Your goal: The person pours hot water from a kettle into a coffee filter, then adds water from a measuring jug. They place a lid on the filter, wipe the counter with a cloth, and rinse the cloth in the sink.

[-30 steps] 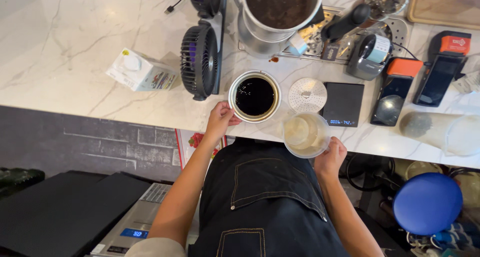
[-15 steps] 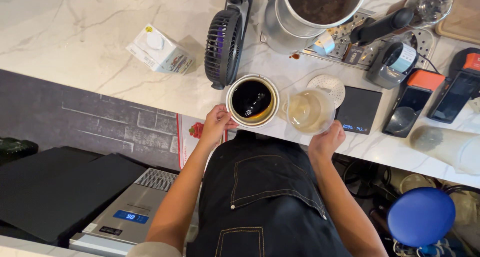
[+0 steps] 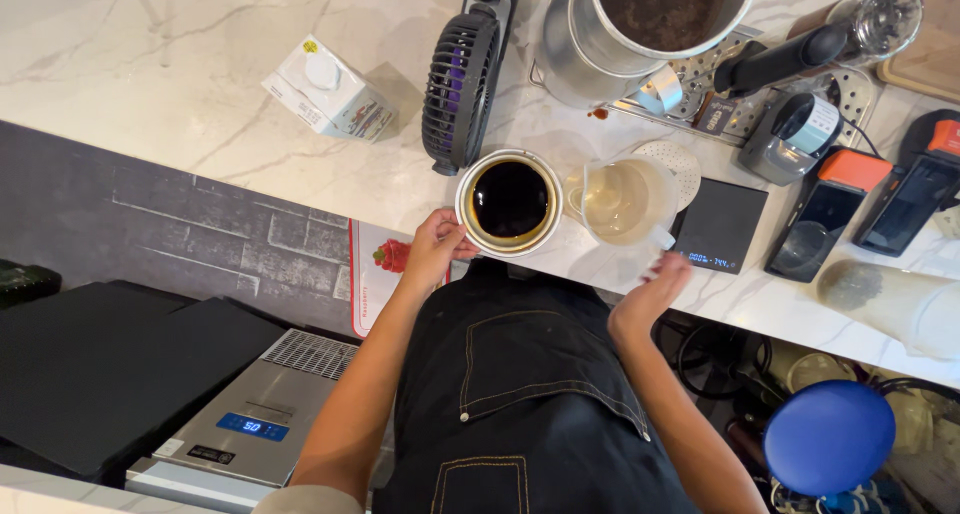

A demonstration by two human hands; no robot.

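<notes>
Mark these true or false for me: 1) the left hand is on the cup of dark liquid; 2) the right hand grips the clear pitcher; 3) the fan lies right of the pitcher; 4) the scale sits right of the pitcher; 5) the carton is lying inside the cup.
1) True: the left hand touches the rim of the cup of dark liquid.
2) False: the right hand is open and clear of the pitcher, near the counter edge.
3) False: the fan stands left of the pitcher, behind the cup.
4) True: the black scale sits just right of the pitcher.
5) False: the carton lies on the counter, far left of the cup.
</notes>
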